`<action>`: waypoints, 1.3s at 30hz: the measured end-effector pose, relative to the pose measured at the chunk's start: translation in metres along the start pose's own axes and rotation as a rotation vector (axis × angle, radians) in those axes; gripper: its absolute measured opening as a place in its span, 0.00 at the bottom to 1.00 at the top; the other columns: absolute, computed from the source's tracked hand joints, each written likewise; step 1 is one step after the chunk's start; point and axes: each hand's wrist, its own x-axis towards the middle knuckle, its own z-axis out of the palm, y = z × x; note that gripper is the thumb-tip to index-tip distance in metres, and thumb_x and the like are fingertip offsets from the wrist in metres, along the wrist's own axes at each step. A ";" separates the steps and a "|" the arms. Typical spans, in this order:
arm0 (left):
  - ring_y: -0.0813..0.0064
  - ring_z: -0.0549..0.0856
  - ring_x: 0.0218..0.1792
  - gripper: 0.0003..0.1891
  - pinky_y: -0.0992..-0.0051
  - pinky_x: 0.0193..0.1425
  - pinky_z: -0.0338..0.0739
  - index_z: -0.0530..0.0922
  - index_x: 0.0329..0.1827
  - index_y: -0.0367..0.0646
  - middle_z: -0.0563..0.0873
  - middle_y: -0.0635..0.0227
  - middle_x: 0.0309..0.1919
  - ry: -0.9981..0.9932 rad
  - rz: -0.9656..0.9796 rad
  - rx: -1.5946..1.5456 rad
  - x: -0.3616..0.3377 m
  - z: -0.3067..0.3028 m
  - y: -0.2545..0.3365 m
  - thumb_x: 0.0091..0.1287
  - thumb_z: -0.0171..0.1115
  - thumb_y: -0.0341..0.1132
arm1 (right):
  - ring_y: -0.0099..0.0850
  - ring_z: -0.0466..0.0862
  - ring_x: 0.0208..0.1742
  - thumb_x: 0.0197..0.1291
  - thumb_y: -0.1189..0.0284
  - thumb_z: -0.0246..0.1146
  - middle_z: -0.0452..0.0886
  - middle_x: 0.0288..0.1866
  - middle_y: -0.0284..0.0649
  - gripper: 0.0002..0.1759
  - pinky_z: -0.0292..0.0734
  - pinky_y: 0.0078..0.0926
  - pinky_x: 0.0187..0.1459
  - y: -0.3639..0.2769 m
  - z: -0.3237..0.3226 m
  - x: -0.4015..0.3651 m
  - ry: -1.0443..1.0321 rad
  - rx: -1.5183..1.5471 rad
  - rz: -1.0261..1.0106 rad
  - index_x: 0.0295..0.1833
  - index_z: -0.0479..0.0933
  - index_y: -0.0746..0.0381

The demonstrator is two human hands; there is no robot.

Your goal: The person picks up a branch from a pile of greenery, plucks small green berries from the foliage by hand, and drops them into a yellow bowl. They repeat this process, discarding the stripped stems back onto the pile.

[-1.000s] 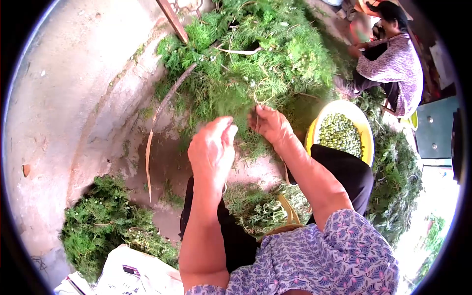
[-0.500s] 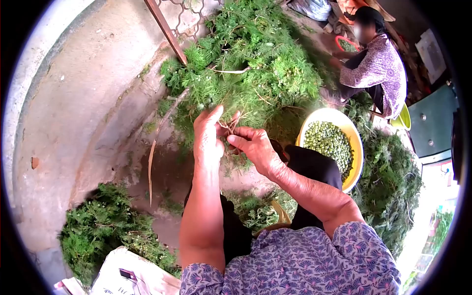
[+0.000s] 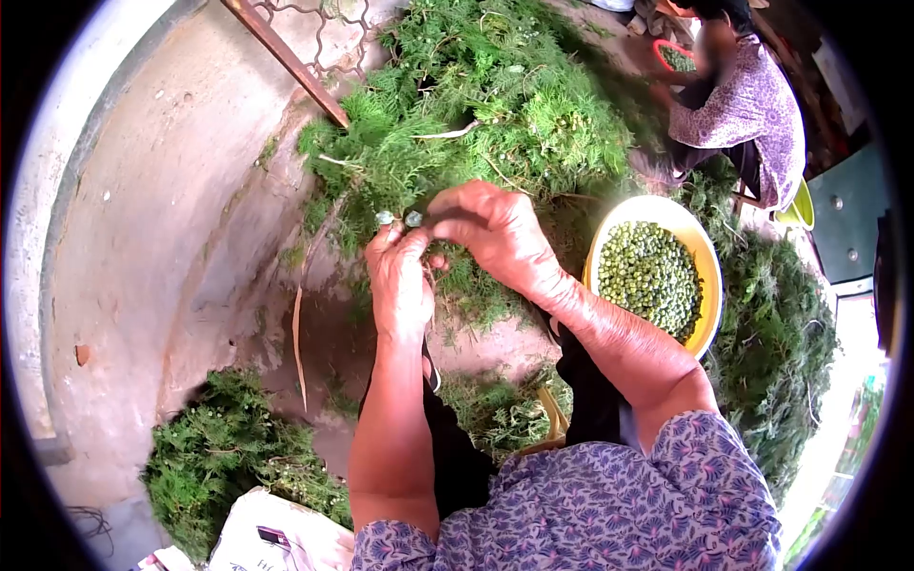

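Observation:
My left hand (image 3: pixel 398 290) is closed on a leafy sprig whose two pale green seed cones, one cone (image 3: pixel 384 218) and another cone (image 3: pixel 413 219), show above the fingertips. Beside it, my right hand (image 3: pixel 500 233) is closed with thumb and forefinger together, the tips reaching the right-hand cone. Whether anything is between those tips I cannot make out. In front of both hands lies a large heap of feathery green branches (image 3: pixel 514 124). At my right knee stands a yellow basin (image 3: pixel 706 276) holding many small round green cones (image 3: pixel 652 276).
A person (image 3: pixel 747 109) sits at the upper right near a red-rimmed bowl (image 3: pixel 674 45). More cut branches (image 3: pixel 762 352) lie along the right, and another pile (image 3: pixel 228 447) at lower left beside a white sack (image 3: pixel 286 533). A wooden bar (image 3: pixel 286 62) slants in at the top.
My right hand has risen and turned, bringing its fingertips to the cones above my left hand. Two cones now show clearly there. The view has shifted slightly.

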 end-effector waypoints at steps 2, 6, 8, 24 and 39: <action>0.84 0.75 0.24 0.03 0.83 0.22 0.69 0.75 0.35 0.37 0.78 0.72 0.27 -0.059 0.098 0.253 -0.005 0.008 -0.002 0.63 0.52 0.25 | 0.31 0.80 0.38 0.50 0.76 0.65 0.79 0.35 0.42 0.10 0.76 0.26 0.40 -0.004 -0.001 0.001 -0.075 -0.211 -0.051 0.40 0.78 0.64; 0.86 0.72 0.18 0.04 0.84 0.18 0.67 0.74 0.33 0.37 0.77 0.74 0.23 -0.076 0.165 0.384 -0.003 0.009 -0.013 0.64 0.53 0.29 | 0.36 0.79 0.34 0.48 0.74 0.66 0.78 0.31 0.43 0.09 0.73 0.29 0.38 0.003 0.001 -0.002 -0.003 -0.259 0.033 0.37 0.79 0.63; 0.87 0.71 0.16 0.05 0.84 0.17 0.66 0.74 0.33 0.37 0.76 0.74 0.23 -0.063 0.151 0.486 -0.004 0.009 -0.014 0.65 0.53 0.30 | 0.37 0.79 0.33 0.48 0.74 0.66 0.78 0.29 0.43 0.08 0.73 0.30 0.36 0.006 0.001 -0.001 0.028 -0.272 0.059 0.35 0.79 0.63; 0.84 0.68 0.17 0.06 0.86 0.17 0.59 0.76 0.36 0.42 0.78 0.74 0.29 0.224 -0.170 0.186 -0.008 0.029 0.002 0.60 0.62 0.32 | 0.26 0.80 0.30 0.59 0.78 0.57 0.80 0.35 0.39 0.06 0.73 0.18 0.29 0.016 -0.053 0.015 0.054 0.948 0.511 0.42 0.73 0.63; 0.88 0.73 0.28 0.13 0.85 0.20 0.63 0.79 0.37 0.44 0.78 0.76 0.29 0.022 -0.059 0.294 -0.013 0.025 -0.002 0.56 0.65 0.43 | 0.18 0.72 0.21 0.54 0.74 0.64 0.78 0.21 0.37 0.10 0.70 0.20 0.24 0.005 -0.044 0.007 -0.169 0.079 0.358 0.38 0.78 0.70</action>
